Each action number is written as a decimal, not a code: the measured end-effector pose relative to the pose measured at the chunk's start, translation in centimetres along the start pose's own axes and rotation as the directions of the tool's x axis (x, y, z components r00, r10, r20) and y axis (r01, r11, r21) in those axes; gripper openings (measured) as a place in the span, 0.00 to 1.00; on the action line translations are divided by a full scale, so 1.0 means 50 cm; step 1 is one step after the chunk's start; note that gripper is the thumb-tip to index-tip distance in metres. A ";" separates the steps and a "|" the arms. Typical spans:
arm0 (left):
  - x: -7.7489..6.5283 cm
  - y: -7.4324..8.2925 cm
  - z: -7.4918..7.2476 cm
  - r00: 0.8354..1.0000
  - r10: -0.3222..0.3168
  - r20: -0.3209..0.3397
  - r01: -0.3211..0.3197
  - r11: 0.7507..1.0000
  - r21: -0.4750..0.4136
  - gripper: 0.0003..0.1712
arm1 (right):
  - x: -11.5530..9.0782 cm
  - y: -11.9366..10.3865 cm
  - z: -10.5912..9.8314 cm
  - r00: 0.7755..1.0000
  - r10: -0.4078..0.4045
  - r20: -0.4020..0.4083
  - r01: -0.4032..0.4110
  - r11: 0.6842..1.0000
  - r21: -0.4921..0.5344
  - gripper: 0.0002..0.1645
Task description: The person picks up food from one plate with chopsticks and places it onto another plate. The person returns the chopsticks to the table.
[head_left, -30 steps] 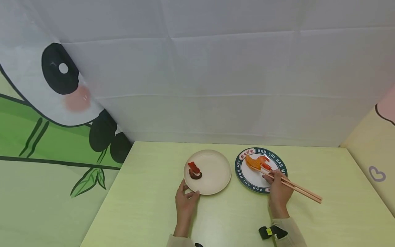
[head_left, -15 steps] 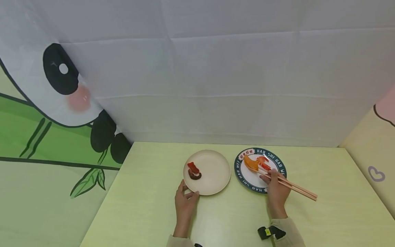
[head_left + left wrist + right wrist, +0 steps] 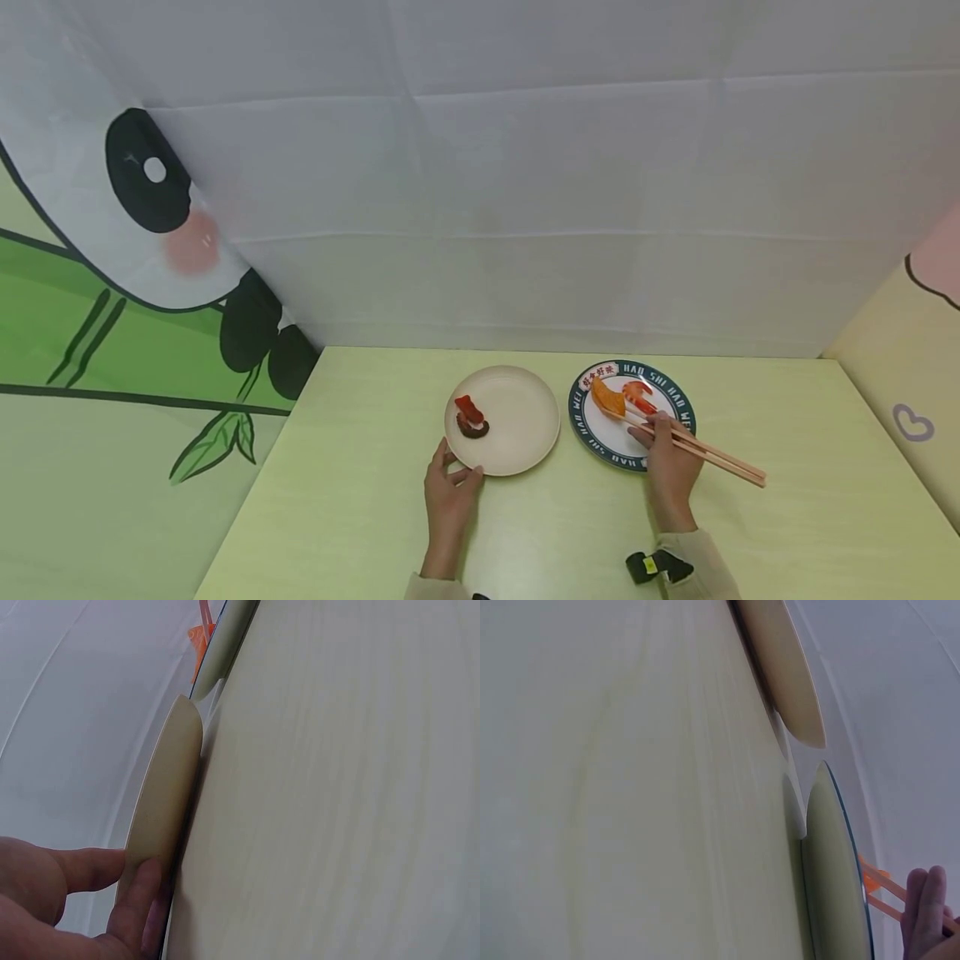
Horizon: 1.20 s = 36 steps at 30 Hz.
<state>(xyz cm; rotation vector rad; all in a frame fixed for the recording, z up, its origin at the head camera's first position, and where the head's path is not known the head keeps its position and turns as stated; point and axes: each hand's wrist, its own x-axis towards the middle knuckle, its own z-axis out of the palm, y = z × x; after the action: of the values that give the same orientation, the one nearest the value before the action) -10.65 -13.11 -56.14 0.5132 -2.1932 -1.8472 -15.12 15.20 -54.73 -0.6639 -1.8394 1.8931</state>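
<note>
My right hand (image 3: 672, 471) holds a pair of wooden chopsticks (image 3: 723, 461) over the patterned plate (image 3: 579, 427), which has a dark green lettered rim. The chopstick tips are at an orange crescent-shaped food piece (image 3: 607, 397) on the plate's left side. Beside it lies a red-and-orange shrimp (image 3: 638, 392). My left hand (image 3: 452, 492) grips the near-left rim of a cream plate (image 3: 525, 425); in the left wrist view its thumb and fingers press the plate's edge (image 3: 161, 795). On that plate lie a red food piece (image 3: 469, 408) and a dark brown curved piece (image 3: 472, 428).
Both plates stand on a pale yellow-green table (image 3: 360, 500), a small gap between them. A grey-white cloth backdrop (image 3: 525, 208) rises behind the table's far edge. Printed side panels (image 3: 112, 467) flank it. A dark strap (image 3: 660, 567) is around the right wrist.
My right hand and the chopsticks have shifted slightly left, and the orange piece has moved a little left. My left hand stays at the cream plate's rim.
</note>
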 end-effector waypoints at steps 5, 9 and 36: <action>-0.002 0.003 -0.001 1.000 0.007 0.001 -0.007 1.000 -0.004 0.48 | -0.001 -0.002 0.003 1.000 0.008 0.004 -0.007 0.999 -0.031 0.25; -0.002 0.001 -0.001 1.000 -0.006 -0.001 0.006 1.000 -0.006 0.48 | -0.002 -0.004 0.003 1.000 0.010 0.010 -0.010 0.999 -0.040 0.24; 0.003 -0.001 0.003 1.000 -0.015 -0.007 0.015 1.000 0.010 0.48 | -0.002 -0.002 0.006 0.999 -0.034 0.031 0.035 0.998 -0.043 0.26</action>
<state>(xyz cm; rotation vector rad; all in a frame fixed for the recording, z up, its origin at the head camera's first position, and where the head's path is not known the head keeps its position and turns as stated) -10.82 -13.04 -56.22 0.5388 -2.2015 -1.8400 -15.21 14.90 -54.60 -0.6170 -1.9032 1.8558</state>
